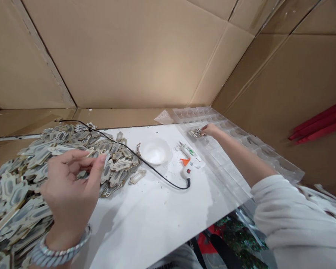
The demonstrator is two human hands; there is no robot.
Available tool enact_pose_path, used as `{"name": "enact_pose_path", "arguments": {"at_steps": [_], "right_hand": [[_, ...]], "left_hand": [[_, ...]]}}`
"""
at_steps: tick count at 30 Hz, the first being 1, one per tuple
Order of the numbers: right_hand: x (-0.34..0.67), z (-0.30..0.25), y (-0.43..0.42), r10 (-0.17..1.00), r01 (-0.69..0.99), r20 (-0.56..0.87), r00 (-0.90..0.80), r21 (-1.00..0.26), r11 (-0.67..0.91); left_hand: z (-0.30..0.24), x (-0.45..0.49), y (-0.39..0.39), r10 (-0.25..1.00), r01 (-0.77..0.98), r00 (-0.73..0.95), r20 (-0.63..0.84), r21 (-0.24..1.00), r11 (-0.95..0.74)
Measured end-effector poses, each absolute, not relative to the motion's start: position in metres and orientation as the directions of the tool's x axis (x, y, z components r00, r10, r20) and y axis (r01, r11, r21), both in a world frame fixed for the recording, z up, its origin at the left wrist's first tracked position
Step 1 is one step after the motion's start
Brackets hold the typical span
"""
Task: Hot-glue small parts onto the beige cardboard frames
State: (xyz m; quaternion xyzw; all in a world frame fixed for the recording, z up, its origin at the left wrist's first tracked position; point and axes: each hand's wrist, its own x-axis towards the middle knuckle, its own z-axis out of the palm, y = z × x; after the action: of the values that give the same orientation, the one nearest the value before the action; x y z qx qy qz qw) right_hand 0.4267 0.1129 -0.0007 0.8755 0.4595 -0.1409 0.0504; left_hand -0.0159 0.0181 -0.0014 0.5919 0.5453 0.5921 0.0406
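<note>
Head view: right hand (211, 130), grip pinching ornate piece (196, 133), over clear tray (226, 158).

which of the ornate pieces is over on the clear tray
The ornate piece touching the right hand, at the far end of the clear tray. The rest are in the pile by the left hand.

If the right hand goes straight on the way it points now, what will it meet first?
The right hand would probably first meet the small ornate piece just ahead, on the clear plastic tray.
</note>
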Motion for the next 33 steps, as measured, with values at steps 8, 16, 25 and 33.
{"name": "enact_pose_path", "arguments": {"at_steps": [8, 16, 25, 33], "right_hand": [[0.421, 0.009, 0.114, 0.814, 0.844, -0.239, 0.529, 0.052, -0.534], [0.417, 0.013, 0.122, 0.813, 0.878, -0.337, 0.474, 0.111, -0.466], [0.424, 0.015, 0.13, 0.812, 0.899, -0.388, 0.436, 0.24, -0.367], [0.429, 0.012, 0.142, 0.831, 0.905, -0.383, 0.403, 0.301, -0.3]], "left_hand": [[0.008, -0.011, 0.016, 0.595, 0.491, -0.325, 0.735, 0.669, -0.558], [0.004, -0.014, 0.02, 0.599, 0.489, -0.248, 0.762, 0.632, -0.601], [0.004, -0.015, 0.025, 0.569, 0.494, -0.245, 0.785, 0.606, -0.623], [-0.006, -0.023, 0.033, 0.521, 0.509, -0.198, 0.83, 0.542, -0.669]]}}
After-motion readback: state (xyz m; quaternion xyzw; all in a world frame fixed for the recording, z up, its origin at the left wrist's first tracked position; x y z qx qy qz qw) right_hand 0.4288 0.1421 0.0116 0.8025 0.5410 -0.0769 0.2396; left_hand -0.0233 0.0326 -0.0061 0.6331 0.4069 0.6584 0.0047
